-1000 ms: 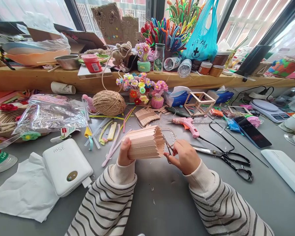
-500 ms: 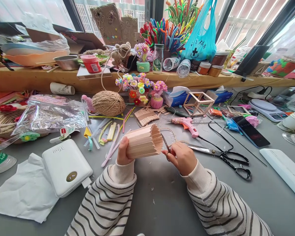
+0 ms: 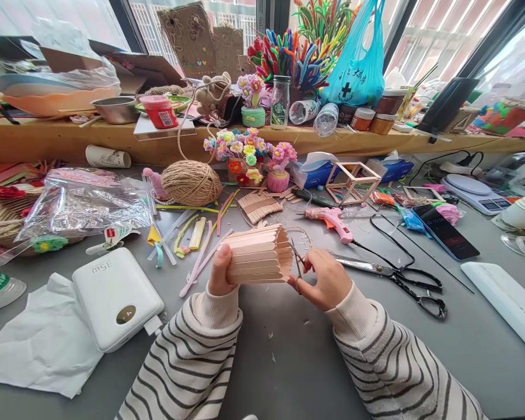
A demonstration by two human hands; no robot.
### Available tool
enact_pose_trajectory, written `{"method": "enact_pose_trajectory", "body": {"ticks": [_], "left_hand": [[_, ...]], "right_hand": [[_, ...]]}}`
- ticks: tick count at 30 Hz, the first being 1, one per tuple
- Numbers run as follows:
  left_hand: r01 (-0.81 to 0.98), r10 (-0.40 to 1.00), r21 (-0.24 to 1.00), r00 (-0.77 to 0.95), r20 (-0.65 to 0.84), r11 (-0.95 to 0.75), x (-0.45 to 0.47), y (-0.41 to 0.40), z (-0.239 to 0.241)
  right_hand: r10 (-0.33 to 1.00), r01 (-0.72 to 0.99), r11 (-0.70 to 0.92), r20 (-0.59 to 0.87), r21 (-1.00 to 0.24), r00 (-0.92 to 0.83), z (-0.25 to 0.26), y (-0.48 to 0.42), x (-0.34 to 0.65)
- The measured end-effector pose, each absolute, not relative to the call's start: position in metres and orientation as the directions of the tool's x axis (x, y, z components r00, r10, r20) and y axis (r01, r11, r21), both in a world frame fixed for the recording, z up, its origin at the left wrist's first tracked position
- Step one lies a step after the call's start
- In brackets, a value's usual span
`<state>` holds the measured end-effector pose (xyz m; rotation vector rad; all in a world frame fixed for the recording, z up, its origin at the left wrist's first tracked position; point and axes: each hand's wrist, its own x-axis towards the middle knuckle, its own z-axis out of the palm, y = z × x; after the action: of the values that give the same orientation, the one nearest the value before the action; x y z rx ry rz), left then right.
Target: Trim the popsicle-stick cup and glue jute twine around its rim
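My left hand [image 3: 221, 271] grips a cup made of popsicle sticks [image 3: 256, 256] by its closed end, with the thumb on top. The cup lies on its side in the air, its open rim facing right. In my right hand [image 3: 326, 279] is a small pair of scissors [image 3: 298, 259], fingers in the handle loops and blades parted. The blades point up beside the cup's rim; whether they touch it I cannot tell. Behind the cup lie a bundle of popsicle sticks [image 3: 259, 205] and a pink glue gun [image 3: 332, 223].
Large black-handled scissors [image 3: 402, 280] lie right of my right hand. A phone [image 3: 447, 230] and a white bar-shaped device [image 3: 503, 303] are farther right. On the left are a white power bank [image 3: 118, 297] and crumpled tissue [image 3: 39, 338]. A twine ball [image 3: 191, 184] sits behind.
The small scissors' blades have opened, and my right hand has shifted slightly right and turned. The cup has moved a little, still in my left hand.
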<state>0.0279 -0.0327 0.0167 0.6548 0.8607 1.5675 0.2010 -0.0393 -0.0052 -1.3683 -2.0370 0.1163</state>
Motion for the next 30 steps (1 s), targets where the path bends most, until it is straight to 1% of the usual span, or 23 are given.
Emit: {"method": "enact_pose_trajectory", "body": {"ticks": [4,7,13,17,19,21,25,27,30], "left_hand": [[-0.559,0.984,0.827,-0.171,-0.045,-0.059,0.0293,-0.0336,0.0183],[-0.543,0.985,0.835,-0.173,-0.011,-0.086,0.0300,-0.0331,0.0178],[-0.515,0.984,0.852,-0.177,0.008,-0.099,0.0285,-0.0313,0.0154],[-0.527,0.985,0.846,-0.174,-0.018,-0.077,0.0281,-0.0311,0.0153],[-0.530,0.985,0.846,-0.172,-0.031,-0.066,0.0278,-0.0310,0.0154],[-0.540,0.984,0.840,-0.169,-0.048,-0.052,0.0272,-0.0307,0.0156],[-0.581,0.986,0.814,-0.147,-0.083,-0.019,0.0268,-0.0304,0.0178],[-0.590,0.986,0.808,-0.142,-0.085,-0.015,0.0276,-0.0308,0.0195],[-0.597,0.989,0.802,-0.109,-0.101,0.016,0.0292,-0.0314,0.0207]], "right_hand": [[0.793,0.827,0.481,0.547,-0.290,-0.269,-0.0069,-0.0365,0.2054],[0.759,0.843,0.497,0.575,-0.208,-0.305,-0.0083,-0.0354,0.2086],[0.731,0.851,0.504,0.597,-0.147,-0.330,-0.0093,-0.0357,0.2110],[0.695,0.838,0.530,0.632,-0.129,-0.343,-0.0087,-0.0355,0.2106],[0.676,0.830,0.541,0.655,-0.132,-0.337,-0.0084,-0.0355,0.2096],[0.670,0.815,0.555,0.669,-0.165,-0.321,-0.0083,-0.0357,0.2081],[0.719,0.760,0.575,0.631,-0.303,-0.292,-0.0084,-0.0377,0.2045],[0.748,0.758,0.551,0.609,-0.349,-0.264,-0.0083,-0.0389,0.2034],[0.773,0.783,0.506,0.592,-0.362,-0.226,-0.0073,-0.0400,0.2036]]}}
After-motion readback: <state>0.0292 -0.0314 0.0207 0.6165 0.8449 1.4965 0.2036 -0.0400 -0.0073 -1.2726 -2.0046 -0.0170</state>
